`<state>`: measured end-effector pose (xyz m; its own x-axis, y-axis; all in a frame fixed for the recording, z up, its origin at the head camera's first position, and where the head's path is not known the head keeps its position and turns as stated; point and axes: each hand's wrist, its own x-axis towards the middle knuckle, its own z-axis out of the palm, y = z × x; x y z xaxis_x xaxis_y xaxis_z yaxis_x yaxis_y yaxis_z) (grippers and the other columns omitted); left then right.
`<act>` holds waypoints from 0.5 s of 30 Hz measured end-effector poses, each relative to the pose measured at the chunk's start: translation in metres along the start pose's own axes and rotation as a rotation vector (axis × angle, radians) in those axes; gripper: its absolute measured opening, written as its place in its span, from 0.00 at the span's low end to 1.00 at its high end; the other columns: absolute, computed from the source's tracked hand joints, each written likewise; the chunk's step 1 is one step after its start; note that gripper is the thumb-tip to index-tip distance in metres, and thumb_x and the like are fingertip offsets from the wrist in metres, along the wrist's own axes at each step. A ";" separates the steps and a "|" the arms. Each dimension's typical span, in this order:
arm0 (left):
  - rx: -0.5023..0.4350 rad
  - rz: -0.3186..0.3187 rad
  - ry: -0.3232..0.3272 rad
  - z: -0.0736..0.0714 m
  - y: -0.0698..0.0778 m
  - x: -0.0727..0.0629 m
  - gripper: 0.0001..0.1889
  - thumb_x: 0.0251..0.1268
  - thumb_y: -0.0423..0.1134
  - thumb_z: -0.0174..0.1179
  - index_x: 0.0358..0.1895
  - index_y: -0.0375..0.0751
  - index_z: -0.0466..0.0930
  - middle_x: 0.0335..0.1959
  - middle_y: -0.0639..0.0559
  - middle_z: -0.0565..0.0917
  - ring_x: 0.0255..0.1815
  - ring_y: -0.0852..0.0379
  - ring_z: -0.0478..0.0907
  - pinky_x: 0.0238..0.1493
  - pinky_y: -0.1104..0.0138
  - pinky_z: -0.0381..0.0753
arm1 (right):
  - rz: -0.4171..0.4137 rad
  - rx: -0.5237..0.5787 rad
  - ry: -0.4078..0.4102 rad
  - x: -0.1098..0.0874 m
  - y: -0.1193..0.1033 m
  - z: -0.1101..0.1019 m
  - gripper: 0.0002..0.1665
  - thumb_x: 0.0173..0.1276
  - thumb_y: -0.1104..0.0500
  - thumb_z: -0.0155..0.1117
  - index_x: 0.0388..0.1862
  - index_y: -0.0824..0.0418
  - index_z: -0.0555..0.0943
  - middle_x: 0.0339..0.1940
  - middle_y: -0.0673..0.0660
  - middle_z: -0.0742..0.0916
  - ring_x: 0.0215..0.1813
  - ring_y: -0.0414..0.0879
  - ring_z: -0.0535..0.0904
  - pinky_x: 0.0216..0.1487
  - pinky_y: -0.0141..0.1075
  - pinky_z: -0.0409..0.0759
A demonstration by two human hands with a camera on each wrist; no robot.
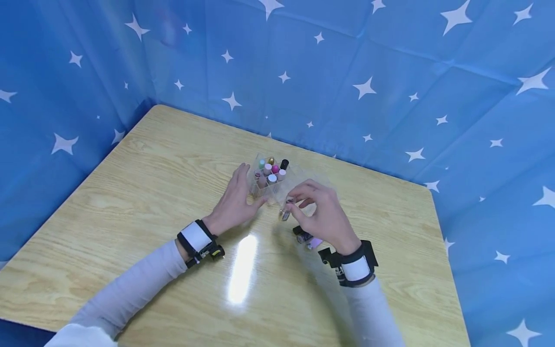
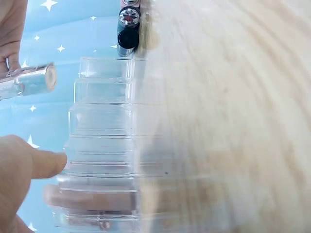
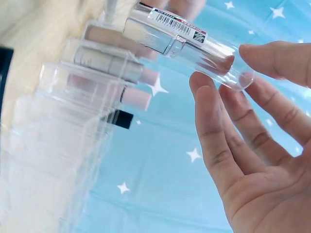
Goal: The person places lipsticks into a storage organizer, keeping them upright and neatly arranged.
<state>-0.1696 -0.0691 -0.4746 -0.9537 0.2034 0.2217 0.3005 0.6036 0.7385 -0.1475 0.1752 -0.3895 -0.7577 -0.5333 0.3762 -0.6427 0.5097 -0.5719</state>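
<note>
A clear stepped lipstick organizer [image 1: 277,192] stands on the table, its left part filled with several upright lipsticks and tubes [image 1: 271,179]. My left hand [image 1: 234,201] rests against its left side, fingers extended and thumb near the front corner; the left wrist view shows the thumb [image 2: 46,162] at the clear steps. In front of the organizer, my right hand [image 1: 322,212] pinches a lipstick [image 3: 194,46] with a see-through case and a barcode label. It is tilted, its see-through end between thumb and fingertips in the right wrist view. Empty clear slots [image 2: 99,116] show on the organizer's right part.
Under my right wrist lie a dark tube [image 1: 302,235] and a purple one [image 1: 314,243] on the wooden table [image 1: 173,164]. A blue curtain with white stars [image 1: 303,72] hangs behind the table's back edge and along its sides.
</note>
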 end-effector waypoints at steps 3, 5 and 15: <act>-0.090 -0.039 -0.048 0.002 -0.007 0.001 0.47 0.78 0.48 0.65 0.84 0.27 0.45 0.82 0.26 0.60 0.82 0.32 0.61 0.82 0.42 0.64 | -0.005 -0.005 -0.005 0.006 0.000 -0.006 0.05 0.71 0.64 0.74 0.44 0.62 0.89 0.43 0.53 0.89 0.44 0.45 0.87 0.44 0.38 0.92; -0.124 -0.036 -0.053 0.002 -0.011 0.002 0.44 0.80 0.47 0.62 0.84 0.27 0.48 0.80 0.27 0.65 0.80 0.33 0.66 0.80 0.43 0.67 | -0.003 -0.018 -0.009 0.011 0.000 -0.010 0.05 0.71 0.65 0.74 0.44 0.62 0.89 0.43 0.54 0.89 0.44 0.46 0.88 0.44 0.40 0.92; -0.128 -0.037 -0.034 -0.001 -0.014 0.007 0.35 0.82 0.48 0.61 0.78 0.29 0.62 0.66 0.30 0.82 0.65 0.37 0.83 0.65 0.47 0.85 | 0.023 -0.109 -0.049 0.039 0.011 -0.029 0.10 0.71 0.64 0.75 0.48 0.65 0.89 0.43 0.58 0.89 0.40 0.50 0.91 0.46 0.44 0.92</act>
<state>-0.1804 -0.0769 -0.4823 -0.9622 0.2102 0.1733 0.2589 0.5081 0.8215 -0.1876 0.1798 -0.3596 -0.7675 -0.5516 0.3266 -0.6359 0.5910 -0.4964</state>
